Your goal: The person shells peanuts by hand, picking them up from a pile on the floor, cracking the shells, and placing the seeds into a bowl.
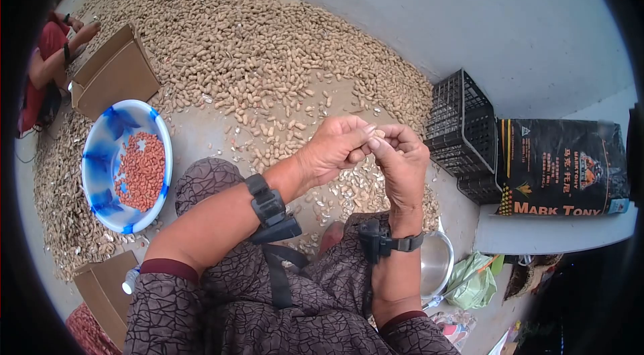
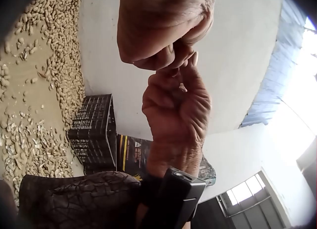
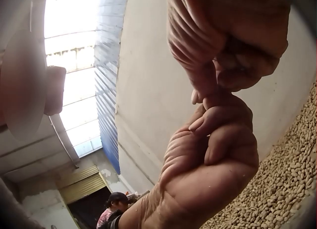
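Note:
In front of the body, the left hand and the right hand meet fingertip to fingertip. A small pale peanut is pinched between them, mostly covered by thumbs and fingers. From the left wrist, the left hand is above and the right hand below, their tips joined. The right wrist view has the right hand on top and the curled left hand beneath. Below the hands, split empty shells litter the floor. Red shelled kernels lie in a blue-and-white basin at the left.
A large heap of unshelled peanuts spreads along the wall. To the right stand a black plastic crate and a black sack. A metal bowl sits beside the right forearm. Another person is at far left, near a cardboard box.

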Action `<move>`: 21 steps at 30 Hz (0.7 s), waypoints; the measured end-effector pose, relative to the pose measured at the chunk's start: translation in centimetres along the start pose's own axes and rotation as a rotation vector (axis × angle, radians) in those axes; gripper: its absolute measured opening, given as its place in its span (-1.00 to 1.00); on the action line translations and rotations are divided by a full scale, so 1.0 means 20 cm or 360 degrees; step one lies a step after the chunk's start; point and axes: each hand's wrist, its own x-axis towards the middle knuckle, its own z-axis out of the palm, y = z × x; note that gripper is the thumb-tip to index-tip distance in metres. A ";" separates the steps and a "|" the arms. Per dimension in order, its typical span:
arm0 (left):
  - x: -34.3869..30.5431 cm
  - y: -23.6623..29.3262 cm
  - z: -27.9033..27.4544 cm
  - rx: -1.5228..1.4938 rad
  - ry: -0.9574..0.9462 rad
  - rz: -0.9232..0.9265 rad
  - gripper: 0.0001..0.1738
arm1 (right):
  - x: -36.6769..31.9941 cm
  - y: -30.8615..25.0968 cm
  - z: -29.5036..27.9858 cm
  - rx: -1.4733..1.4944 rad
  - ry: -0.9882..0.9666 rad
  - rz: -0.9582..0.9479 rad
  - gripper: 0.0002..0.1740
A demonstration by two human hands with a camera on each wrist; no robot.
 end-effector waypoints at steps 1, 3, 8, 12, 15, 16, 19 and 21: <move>-0.01 0.00 0.01 -0.0008 -0.0003 -0.0012 -0.84 | 0.00 -0.01 0.00 0.0000 0.0002 0.0000 -0.88; -0.01 0.01 0.01 -0.0014 -0.0008 -0.0024 -0.85 | -0.02 -0.03 0.00 -0.0002 -0.0037 -0.0014 -0.93; -0.01 0.02 0.00 0.0003 -0.0153 -0.0207 -0.83 | -0.03 -0.02 -0.01 -0.0261 -0.0014 -0.0181 -0.96; -0.01 0.05 -0.01 0.0045 -0.0136 -0.0256 -0.84 | -0.02 -0.01 -0.01 -0.0237 -0.0040 -0.0232 -0.87; -0.01 0.07 -0.02 -0.0024 -0.0187 -0.0268 -0.86 | -0.01 0.00 -0.04 -0.0225 -0.0086 -0.0130 -0.76; -0.01 0.08 -0.02 -0.0021 -0.0232 -0.0235 -0.86 | -0.02 -0.01 -0.04 -0.0225 -0.0086 -0.0131 -0.76; -0.01 0.09 0.00 0.0027 -0.0288 -0.0191 -0.85 | -0.02 -0.05 -0.03 -0.0118 -0.0101 -0.0025 -0.70; -0.02 0.11 0.02 0.0071 -0.0298 -0.0181 -0.83 | -0.02 -0.06 -0.04 -0.0057 -0.0106 0.0028 -0.68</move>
